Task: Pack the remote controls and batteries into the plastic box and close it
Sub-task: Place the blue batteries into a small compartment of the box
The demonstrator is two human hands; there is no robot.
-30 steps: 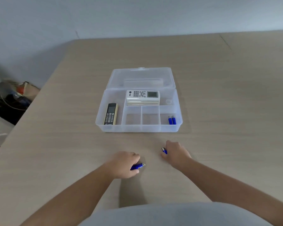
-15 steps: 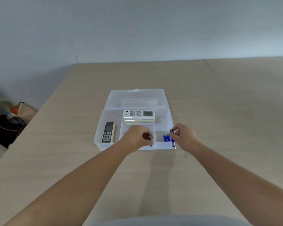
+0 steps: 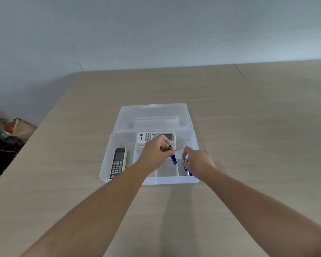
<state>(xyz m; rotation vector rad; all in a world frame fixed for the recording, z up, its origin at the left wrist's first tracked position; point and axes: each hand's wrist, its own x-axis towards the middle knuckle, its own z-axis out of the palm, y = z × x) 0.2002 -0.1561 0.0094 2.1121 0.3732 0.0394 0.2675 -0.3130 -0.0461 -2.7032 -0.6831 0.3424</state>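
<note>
Both hands moved forward from the box's near wall to over its small front compartments. Left hand (image 3: pixel 156 154) pinches a blue battery (image 3: pixel 172 158), tilted, above the middle front slot. Right hand (image 3: pixel 197 162) grips another battery (image 3: pixel 186 166) down in the right front slot. Clear plastic box (image 3: pixel 107 164) sits on the table (image 3: pixel 248 127), lid (image 3: pixel 152 115) open and laid back. Black remote (image 3: pixel 118 163) in left compartment, white remote (image 3: pixel 156 138) in rear compartment.
</note>
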